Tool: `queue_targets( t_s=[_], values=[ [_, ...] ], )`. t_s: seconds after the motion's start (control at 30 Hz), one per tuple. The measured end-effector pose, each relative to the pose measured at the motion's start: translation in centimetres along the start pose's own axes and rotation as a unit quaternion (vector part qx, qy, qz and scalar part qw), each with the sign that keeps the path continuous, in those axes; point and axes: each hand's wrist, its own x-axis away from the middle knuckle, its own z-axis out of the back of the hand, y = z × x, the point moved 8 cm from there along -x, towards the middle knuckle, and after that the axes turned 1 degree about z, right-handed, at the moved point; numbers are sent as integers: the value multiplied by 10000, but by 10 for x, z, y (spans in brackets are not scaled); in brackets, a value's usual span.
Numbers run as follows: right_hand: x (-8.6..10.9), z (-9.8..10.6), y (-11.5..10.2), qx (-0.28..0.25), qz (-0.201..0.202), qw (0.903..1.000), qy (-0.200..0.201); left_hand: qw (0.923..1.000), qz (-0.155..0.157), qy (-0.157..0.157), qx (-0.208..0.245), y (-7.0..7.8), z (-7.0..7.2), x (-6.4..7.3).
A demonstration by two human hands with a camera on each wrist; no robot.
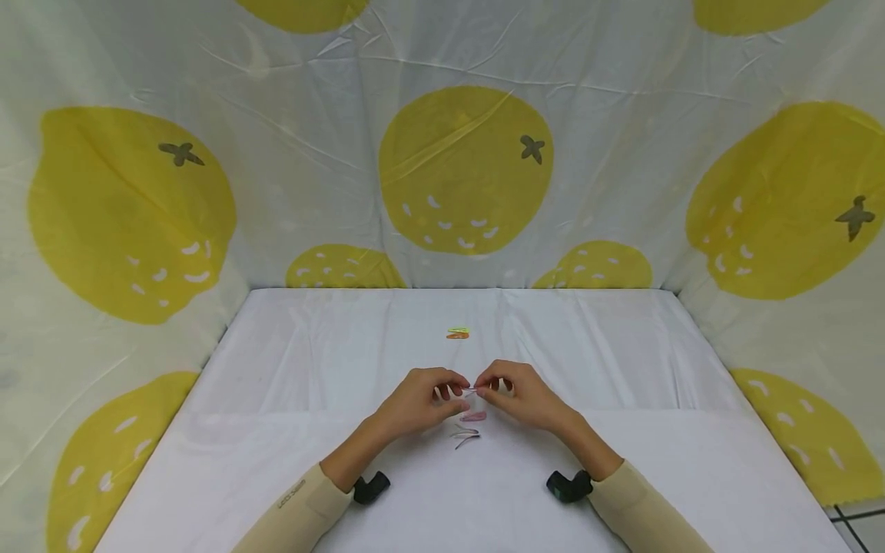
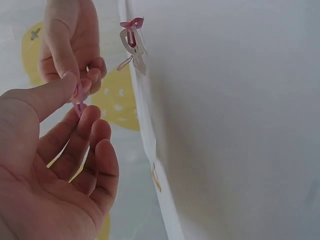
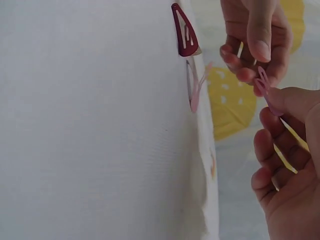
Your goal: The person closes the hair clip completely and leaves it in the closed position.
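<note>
In the right wrist view, my right hand point(image 3: 295, 155) pinches a pink snap hair clip point(image 3: 262, 75) between thumb and fingertips, its split end pointing away. My left hand point(image 1: 422, 399) faces it, fingers loosely bent. Its fingertips reach the clip's other end, while the thumb appears apart from them in the head view. Below the hands on the white cloth lie another pink hair clip point(image 1: 473, 417) and a few thin clips point(image 1: 466, 436), too small to tell apart there. A dark red snap clip point(image 3: 187, 42) shows in the right wrist view.
Beyond the hands, a yellow hair clip point(image 1: 459, 329) and an orange hair clip point(image 1: 457, 336) lie close together. White cloth covers the table point(image 1: 276, 461). Lemon-printed curtains point(image 1: 311, 153) enclose its back and sides. Each wrist carries a black camera point(image 1: 371, 488).
</note>
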Motion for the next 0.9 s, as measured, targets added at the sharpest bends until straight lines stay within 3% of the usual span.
queue_targets(
  t_s=[0.47,0.7,0.9],
  values=[
    [-13,11,-5,77,-17,9992,400,9983,113,570,72,-3,16,-12],
    [-16,11,-4,201,280,9966,748,9974,357,610,150,-9,21,-16],
    [-19,11,-1,322,180,9953,893,9972,446,579,142,-10,23,-19]
  ],
)
